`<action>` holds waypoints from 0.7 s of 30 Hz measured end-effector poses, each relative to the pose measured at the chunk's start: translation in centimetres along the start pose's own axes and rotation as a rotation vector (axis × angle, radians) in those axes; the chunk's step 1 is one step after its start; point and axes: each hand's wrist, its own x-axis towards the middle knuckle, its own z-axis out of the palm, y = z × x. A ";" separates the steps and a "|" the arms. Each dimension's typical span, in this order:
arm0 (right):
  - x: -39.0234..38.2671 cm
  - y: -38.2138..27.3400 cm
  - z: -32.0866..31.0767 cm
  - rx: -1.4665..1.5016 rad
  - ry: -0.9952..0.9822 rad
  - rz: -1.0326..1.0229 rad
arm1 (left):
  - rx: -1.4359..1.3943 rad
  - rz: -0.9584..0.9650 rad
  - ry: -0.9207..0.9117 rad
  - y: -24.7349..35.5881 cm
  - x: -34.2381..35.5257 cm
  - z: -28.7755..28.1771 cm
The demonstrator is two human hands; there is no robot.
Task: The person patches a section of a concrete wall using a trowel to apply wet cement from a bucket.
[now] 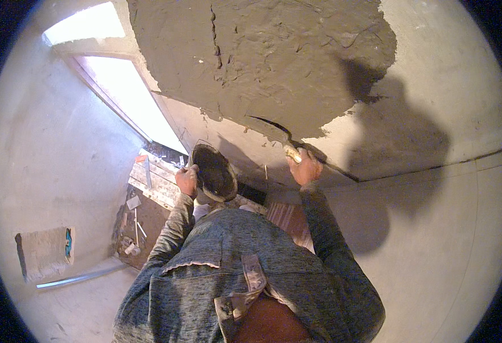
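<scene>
My left hand [187,180] is closed around the rim or handle of a dark, round pan [213,171], tilted so its dark inside shows. How much it holds I cannot make out. My right hand [306,168] grips the light-coloured handle of a trowel [274,123]; its thin dark blade appears nearly edge-on, pointing up and left. The blade lies by the lower border of a large patch of wet grey-brown plaster [279,63] on the wall ahead. Whether it touches the wall I cannot tell. A long vertical groove and several rough ridges mark the plaster.
Bright window openings [133,94] are at the upper left. Wooden boards [160,183] and scattered small items lie below them. A rectangular recess [44,251] is in the left wall. My shadow [402,143] falls across the pale wall at right, where a dark seam runs sideways.
</scene>
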 end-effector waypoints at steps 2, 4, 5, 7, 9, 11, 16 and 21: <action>0.4 -0.6 -2.4 -0.010 0.026 0.018 | 0.078 0.031 0.016 0.5 -0.1 -0.1; 0.5 0.2 -2.9 -0.035 0.098 -0.002 | 0.163 0.069 0.033 0.9 -0.1 -0.1; 0.7 0.1 -3.8 -0.037 0.075 0.013 | 0.154 0.049 0.031 0.7 0.1 0.0; 1.3 -1.2 -6.8 -0.037 0.021 0.034 | 0.139 0.006 0.039 -0.1 0.7 -0.2; 1.4 -2.4 -9.8 0.077 0.106 -0.009 | 0.200 0.096 0.019 1.0 0.3 0.0; 1.9 -2.5 -11.3 0.105 0.136 -0.011 | 0.187 0.123 0.009 0.9 0.5 0.3; 2.4 -3.7 -15.6 0.220 0.119 0.035 | 0.043 0.046 0.020 -0.5 1.4 0.7; 1.6 -3.7 -16.0 0.389 0.129 0.019 | -0.118 0.020 -0.051 1.0 0.7 0.8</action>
